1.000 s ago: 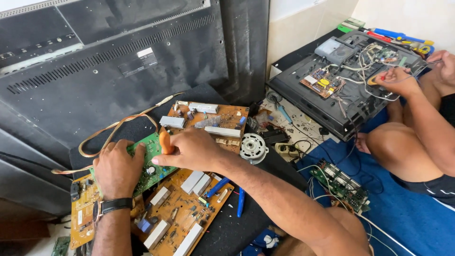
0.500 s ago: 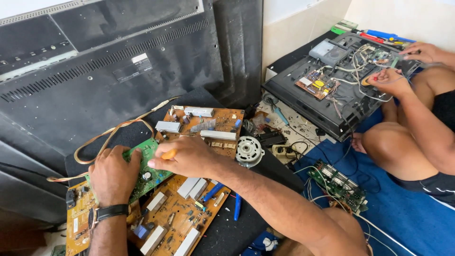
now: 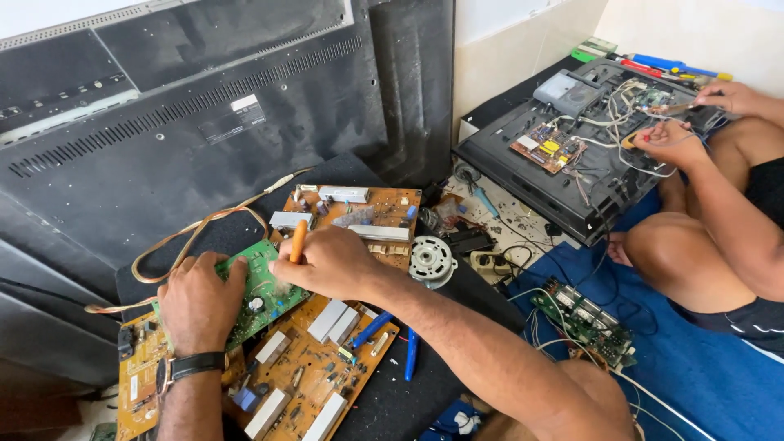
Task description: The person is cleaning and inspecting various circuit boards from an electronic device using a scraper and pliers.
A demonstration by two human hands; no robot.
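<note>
Sitting over a spread of boards, the person has the left hand (image 3: 198, 302) pressed flat, fingers spread, on the near-left edge of a small green circuit board (image 3: 260, 287); the hand steadies it rather than closing round it. The right hand (image 3: 327, 263) is wrapped shut on an orange-handled tool (image 3: 298, 241), its tip down on the green board's right part. That board lies on top of larger orange-brown circuit boards (image 3: 314, 367), near the scene's left.

I'd judge the green board light, thin and stiff, but fragile: the soldered parts on its face would not take pressure, and it could slide on the boards beneath. The bare edges and corners look the safest places to hold it, as the left hand does now.

A little farther, another brown board (image 3: 359, 212) and a round white part (image 3: 431, 259) sit beside blue-handled pliers (image 3: 392, 343). Farther still, a big black television back (image 3: 188, 122) leans up. At the far right, another person's hand (image 3: 670, 143) works in an opened set (image 3: 572, 163).
</note>
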